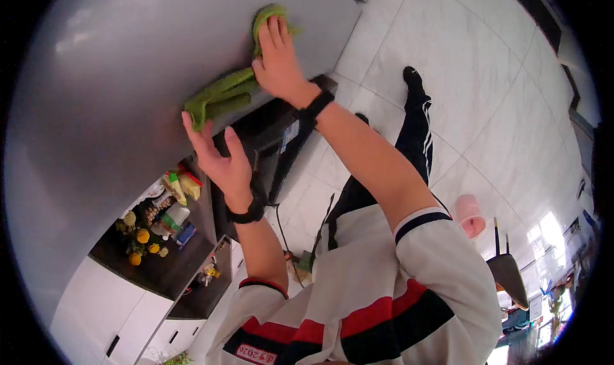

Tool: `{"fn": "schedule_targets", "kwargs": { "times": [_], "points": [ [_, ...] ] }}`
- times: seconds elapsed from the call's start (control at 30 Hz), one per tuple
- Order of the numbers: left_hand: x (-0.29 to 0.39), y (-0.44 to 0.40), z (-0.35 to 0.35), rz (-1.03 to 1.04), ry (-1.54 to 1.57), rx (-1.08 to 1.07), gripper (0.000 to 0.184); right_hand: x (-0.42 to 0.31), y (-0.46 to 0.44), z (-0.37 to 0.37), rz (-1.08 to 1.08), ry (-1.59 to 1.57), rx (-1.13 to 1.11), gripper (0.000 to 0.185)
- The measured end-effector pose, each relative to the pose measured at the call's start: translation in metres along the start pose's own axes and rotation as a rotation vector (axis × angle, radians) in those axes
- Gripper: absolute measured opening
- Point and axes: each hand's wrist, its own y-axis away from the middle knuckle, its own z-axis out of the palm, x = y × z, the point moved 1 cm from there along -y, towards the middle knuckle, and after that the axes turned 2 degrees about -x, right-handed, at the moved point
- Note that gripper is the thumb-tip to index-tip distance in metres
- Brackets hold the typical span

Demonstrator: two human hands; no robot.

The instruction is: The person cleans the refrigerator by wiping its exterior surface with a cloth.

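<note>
A green cloth (220, 96) lies against a large smooth grey panel (128, 58), bunched in a long fold that runs up to my right hand. The fingers of my right hand (279, 61) press the cloth's upper end onto the panel, with the thumb at its near side. Beside the lower end of the cloth is my left hand (220, 163), its fingers stretched out and the thumb spread apart. The left fingertips touch or almost touch the cloth's edge. Both wrists wear black bands.
Below the panel is a dark shelf (157, 269) holding yellow flowers (142, 236), packets and jars, above white cabinet doors (96, 301). A long black object (281, 131) lies beneath my forearms. On the tiled floor (460, 77) stand a pink bin (470, 216) and a chair (508, 278).
</note>
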Motion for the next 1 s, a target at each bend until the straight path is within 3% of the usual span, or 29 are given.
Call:
{"fn": "schedule_targets", "kwargs": {
  "times": [0.3,0.5,0.83,1.0],
  "points": [
    [-0.005,0.007,0.004,-0.096,-0.058,0.057,0.057,0.007,0.056,0.038,0.205,-0.124,-0.057,0.072],
    [-0.022,0.028,0.009,-0.202,-0.077,0.040,0.056,-0.001,0.107,0.040,0.175,-0.220,-0.391,0.075],
    [-0.007,0.017,0.013,-0.212,0.047,0.062,0.056,0.003,0.045,-0.016,-0.113,0.181,-0.308,0.077],
    [0.012,-0.005,0.029,-0.169,0.064,0.082,0.057,-0.001,-0.036,-0.052,-0.169,0.184,-0.076,0.074]
  ]
}}
